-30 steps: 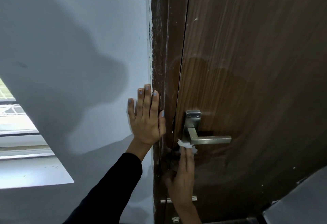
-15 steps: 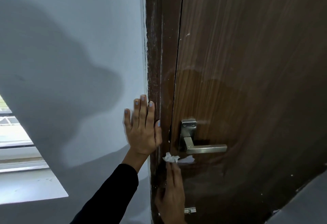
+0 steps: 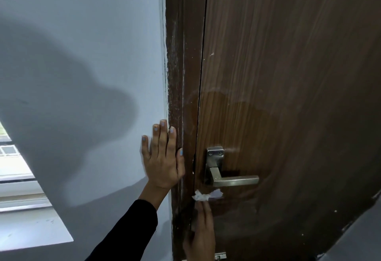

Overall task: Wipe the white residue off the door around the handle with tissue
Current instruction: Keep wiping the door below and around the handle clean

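Note:
A dark brown wooden door [image 3: 288, 96] carries a brushed metal lever handle [image 3: 233, 179] on a square plate. Just below the handle my right hand [image 3: 201, 229] presses a crumpled white tissue [image 3: 206, 195] flat against the door with straight fingers. My left hand [image 3: 162, 157], in a black sleeve, rests flat with straight fingers on the pale wall beside the door frame. A faint damp-looking wiped patch shows above the handle. White streaks run down the brown frame [image 3: 179, 96].
The pale grey wall [image 3: 82, 75] fills the left side, with a window and its white sill [image 3: 31, 229] at lower left. A grey surface [image 3: 360, 240] cuts across the lower right corner. A small metal fitting [image 3: 219, 256] sits low on the door.
My right hand and the tissue have slid from right under the handle's base to a little lower and left along the door edge. My left hand stays flat on the wall.

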`<state>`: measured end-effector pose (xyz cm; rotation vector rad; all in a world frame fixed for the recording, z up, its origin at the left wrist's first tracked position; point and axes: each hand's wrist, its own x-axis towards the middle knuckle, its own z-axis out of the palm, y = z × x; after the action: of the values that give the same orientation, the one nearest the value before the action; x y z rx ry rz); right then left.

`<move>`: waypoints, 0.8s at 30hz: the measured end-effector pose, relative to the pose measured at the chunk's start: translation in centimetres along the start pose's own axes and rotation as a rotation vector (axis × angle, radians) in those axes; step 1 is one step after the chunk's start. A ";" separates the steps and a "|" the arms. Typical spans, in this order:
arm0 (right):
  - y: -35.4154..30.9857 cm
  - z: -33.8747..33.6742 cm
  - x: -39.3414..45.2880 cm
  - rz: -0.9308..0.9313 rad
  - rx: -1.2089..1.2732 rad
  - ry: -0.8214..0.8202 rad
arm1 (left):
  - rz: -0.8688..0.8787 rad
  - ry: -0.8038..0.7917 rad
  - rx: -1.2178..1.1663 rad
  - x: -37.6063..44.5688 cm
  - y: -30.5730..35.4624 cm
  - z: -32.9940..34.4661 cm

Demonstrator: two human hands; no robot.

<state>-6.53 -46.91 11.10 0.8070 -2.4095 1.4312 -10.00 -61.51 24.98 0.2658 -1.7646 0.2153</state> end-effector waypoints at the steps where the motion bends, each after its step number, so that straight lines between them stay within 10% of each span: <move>1: 0.2 -0.3 0.5 0.032 -0.003 0.058 | 0.002 0.001 0.001 0.0 0.0 0.0; 24: 0.1 -1.1 1.7 0.105 0.028 0.139 | 0.015 0.014 0.005 -0.2 -0.1 0.1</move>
<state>-8.11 -46.53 12.35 0.5741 -2.3631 1.5093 -10.01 -61.66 24.80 0.2544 -1.7526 0.2323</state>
